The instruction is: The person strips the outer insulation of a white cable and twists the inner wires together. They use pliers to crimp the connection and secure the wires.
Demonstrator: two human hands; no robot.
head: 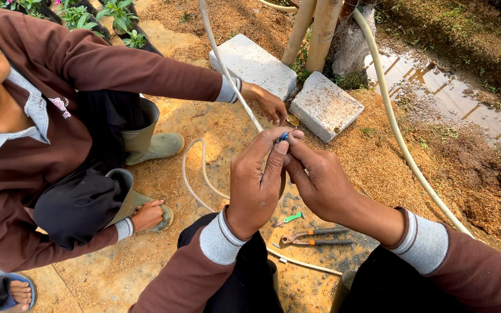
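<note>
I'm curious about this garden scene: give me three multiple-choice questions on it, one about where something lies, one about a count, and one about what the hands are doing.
1. Where do the metal pliers lie?
A. on the sandy ground below the hands
B. on a block
C. in the puddle

2. How many grey stone blocks are by the tree trunks?
A. one
B. two
C. four

3. What are the left hand and right hand doing?
A. resting apart
B. pinching a small blue piece together
C. gripping the pliers

Answers: 1 A, the pliers rest on the ground; 2 B, two blocks show; 3 B, both hands' fingertips meet on the piece.
</note>
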